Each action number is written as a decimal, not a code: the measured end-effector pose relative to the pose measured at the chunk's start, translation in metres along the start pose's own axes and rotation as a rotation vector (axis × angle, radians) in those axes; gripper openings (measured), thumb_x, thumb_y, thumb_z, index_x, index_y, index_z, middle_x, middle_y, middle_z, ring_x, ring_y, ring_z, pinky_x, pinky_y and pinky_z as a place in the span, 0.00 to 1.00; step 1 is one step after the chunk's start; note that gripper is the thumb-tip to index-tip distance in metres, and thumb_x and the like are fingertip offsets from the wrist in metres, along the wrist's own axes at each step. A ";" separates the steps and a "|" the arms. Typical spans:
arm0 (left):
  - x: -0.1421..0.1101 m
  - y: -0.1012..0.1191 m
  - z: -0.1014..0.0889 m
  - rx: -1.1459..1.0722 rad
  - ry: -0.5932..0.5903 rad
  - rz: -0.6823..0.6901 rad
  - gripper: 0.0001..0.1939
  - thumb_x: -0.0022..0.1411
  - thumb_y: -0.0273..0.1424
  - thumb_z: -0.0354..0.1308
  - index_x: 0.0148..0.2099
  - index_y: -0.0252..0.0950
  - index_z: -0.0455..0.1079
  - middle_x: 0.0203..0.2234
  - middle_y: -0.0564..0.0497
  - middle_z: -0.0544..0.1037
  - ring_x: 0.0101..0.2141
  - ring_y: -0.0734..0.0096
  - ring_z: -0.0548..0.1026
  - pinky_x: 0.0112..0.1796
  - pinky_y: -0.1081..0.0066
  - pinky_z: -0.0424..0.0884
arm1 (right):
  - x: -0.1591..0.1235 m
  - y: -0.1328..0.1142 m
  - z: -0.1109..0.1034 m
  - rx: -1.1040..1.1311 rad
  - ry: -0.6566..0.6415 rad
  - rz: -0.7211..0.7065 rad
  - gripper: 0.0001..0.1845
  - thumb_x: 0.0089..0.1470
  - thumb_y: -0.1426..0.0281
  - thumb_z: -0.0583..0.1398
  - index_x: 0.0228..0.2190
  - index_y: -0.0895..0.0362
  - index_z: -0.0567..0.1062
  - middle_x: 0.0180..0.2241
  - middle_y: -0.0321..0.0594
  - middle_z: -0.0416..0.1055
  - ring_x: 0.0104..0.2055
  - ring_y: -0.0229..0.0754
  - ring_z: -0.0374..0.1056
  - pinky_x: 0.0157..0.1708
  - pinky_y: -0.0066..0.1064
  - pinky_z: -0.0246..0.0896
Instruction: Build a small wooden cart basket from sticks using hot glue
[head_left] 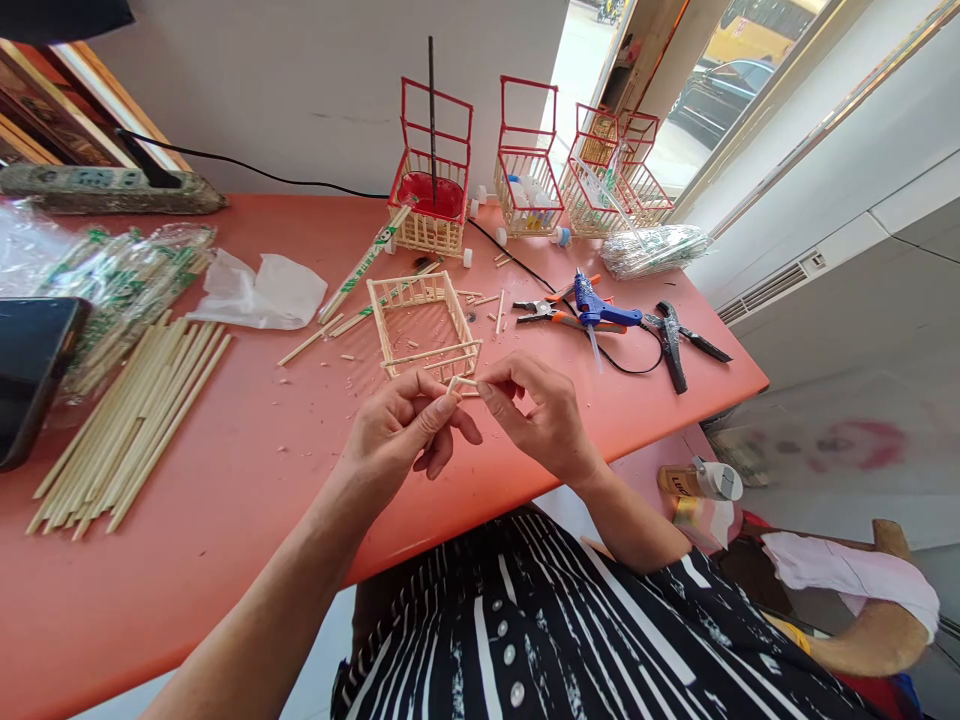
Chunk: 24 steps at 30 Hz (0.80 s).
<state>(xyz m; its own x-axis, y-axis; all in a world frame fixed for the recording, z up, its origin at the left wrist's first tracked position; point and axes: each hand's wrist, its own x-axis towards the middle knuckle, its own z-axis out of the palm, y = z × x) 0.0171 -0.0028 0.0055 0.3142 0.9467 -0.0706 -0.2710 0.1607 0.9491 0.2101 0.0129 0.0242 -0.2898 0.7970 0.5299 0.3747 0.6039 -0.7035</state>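
Note:
My left hand and my right hand meet above the near edge of the orange table. Between them are short pale wooden stick pieces that form a bent angle. The left thumb and forefinger pinch one end, and the right thumb and forefinger pinch the other. Just behind the hands stands a small open frame of pale sticks, with rails and short uprights. Its near side is partly hidden by my fingers. Stick offcuts and crumbs lie in and around it.
A pile of wooden sticks and a phone lie left. Right are pliers, a blue glue gun with a cord, and black-handled cutters. Red-trimmed stick carts stand along the back, one holding a red tub.

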 end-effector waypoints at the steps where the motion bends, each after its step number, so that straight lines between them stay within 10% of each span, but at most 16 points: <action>1: 0.000 0.000 0.000 0.004 -0.001 -0.002 0.17 0.70 0.42 0.64 0.39 0.38 0.62 0.28 0.50 0.84 0.12 0.79 0.69 0.15 0.79 0.54 | 0.000 0.000 0.000 0.005 0.002 -0.002 0.08 0.66 0.75 0.61 0.33 0.54 0.73 0.30 0.33 0.73 0.32 0.35 0.65 0.34 0.29 0.61; 24: -0.001 0.003 0.003 0.018 0.032 -0.011 0.19 0.68 0.44 0.66 0.38 0.39 0.62 0.27 0.51 0.84 0.11 0.79 0.68 0.15 0.78 0.53 | -0.002 0.001 0.001 -0.019 -0.006 0.031 0.08 0.67 0.72 0.60 0.33 0.54 0.73 0.30 0.34 0.73 0.33 0.36 0.66 0.34 0.30 0.62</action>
<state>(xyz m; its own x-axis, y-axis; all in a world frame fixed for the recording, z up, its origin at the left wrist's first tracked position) 0.0190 -0.0045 0.0090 0.2874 0.9535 -0.0906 -0.2513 0.1664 0.9535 0.2101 0.0120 0.0218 -0.2833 0.8156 0.5046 0.4005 0.5786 -0.7105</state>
